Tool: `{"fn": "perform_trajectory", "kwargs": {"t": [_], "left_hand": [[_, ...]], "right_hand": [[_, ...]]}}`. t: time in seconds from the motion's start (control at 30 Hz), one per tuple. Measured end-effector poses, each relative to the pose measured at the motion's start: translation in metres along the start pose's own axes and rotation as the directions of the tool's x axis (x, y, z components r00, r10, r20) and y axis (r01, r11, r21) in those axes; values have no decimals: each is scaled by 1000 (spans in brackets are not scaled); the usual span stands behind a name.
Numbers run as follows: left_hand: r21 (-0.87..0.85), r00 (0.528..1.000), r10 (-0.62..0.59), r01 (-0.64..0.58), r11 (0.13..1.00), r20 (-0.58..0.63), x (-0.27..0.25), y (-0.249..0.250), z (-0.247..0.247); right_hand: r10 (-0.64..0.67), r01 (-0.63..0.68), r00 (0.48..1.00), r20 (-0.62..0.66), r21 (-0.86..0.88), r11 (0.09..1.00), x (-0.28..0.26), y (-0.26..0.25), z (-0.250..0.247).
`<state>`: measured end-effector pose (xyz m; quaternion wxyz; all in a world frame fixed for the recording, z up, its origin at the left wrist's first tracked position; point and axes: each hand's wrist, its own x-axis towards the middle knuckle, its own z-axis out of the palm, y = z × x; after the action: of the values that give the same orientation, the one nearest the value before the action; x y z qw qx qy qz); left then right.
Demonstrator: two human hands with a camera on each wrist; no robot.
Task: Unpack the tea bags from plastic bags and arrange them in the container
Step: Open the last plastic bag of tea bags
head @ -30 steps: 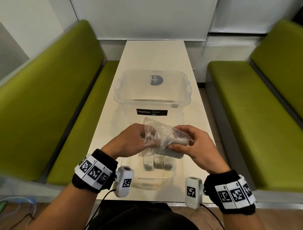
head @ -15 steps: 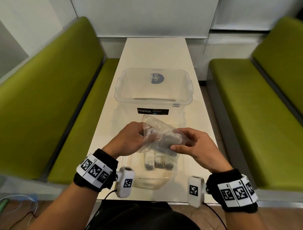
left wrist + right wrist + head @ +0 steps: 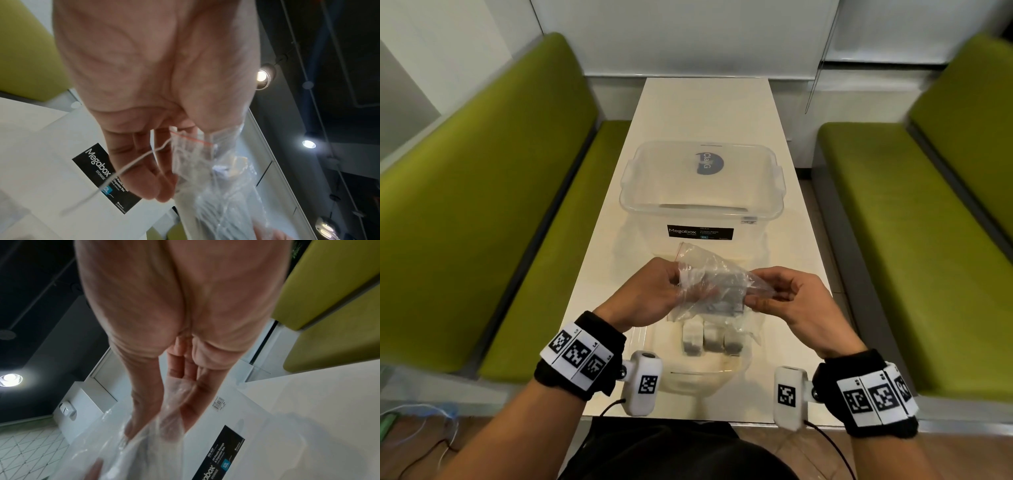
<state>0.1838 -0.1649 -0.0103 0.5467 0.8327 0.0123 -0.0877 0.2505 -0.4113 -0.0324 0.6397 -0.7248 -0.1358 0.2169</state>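
Two green benches (image 3: pixel 482 212), one on either side, flank a long pale table (image 3: pixel 709 113) that runs away from the viewer. On the table stands a large clear storage box (image 3: pixel 702 192) with its lid on, bearing a dark round logo on top and a black "Megabox" label (image 3: pixel 700 233) on the near wall. Nearer the viewer lies a smaller clear container (image 3: pixel 705 373), open at the top; three tea bags (image 3: pixel 710 341) stand side by side inside it, touching one another. Above this container, both hands hold a crumpled transparent plastic bag (image 3: pixel 717 277) in the air. The left hand (image 3: pixel 650 298) grips the bag's left part, fingers curled round the film; the left wrist view shows the bag's red zip strip (image 3: pixel 191 138) beside the fingers (image 3: pixel 144 170) and a thin white string (image 3: pixel 131 164) crossing the palm. The right hand (image 3: pixel 791 301) pinches the bag's right end between thumb and fingers, as the right wrist view confirms, with film gathered at the fingertips (image 3: pixel 170 433). A grey packet (image 3: pixel 722 294) shows through the film between the two hands; its details are too blurred to tell. Black wristbands (image 3: pixel 580 356) carry square coded markers
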Motion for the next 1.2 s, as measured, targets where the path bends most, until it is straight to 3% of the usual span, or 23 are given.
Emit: {"fn": "perform_trajectory", "kwargs": {"t": [0.2,0.43,0.57,0.8,1.0,1.2], "left_hand": [[-67,986,-64,54,996,-154,2,-10,-9],[-263,953,-169,102,960,-250,-2,-10,-23],[-349,937,-222,120,929,-270,-8,-15,-29],[-351,929,-252,148,925,-273,-16,-24,-30],[-345,931,-263,168,923,-251,-20,-28,-29],[-302,941,-257,185,935,-221,-20,-27,-25]], "right_hand": [[0,0,1000,4,-112,994,3,11,-7],[34,-43,986,-163,-54,998,4,24,-26],[81,-100,951,-299,-51,994,5,44,-44],[159,-230,862,-482,-91,969,10,94,-57],[244,-368,850,-468,-193,910,18,144,-53],[343,-467,869,-355,-362,807,18,140,-50]]}}
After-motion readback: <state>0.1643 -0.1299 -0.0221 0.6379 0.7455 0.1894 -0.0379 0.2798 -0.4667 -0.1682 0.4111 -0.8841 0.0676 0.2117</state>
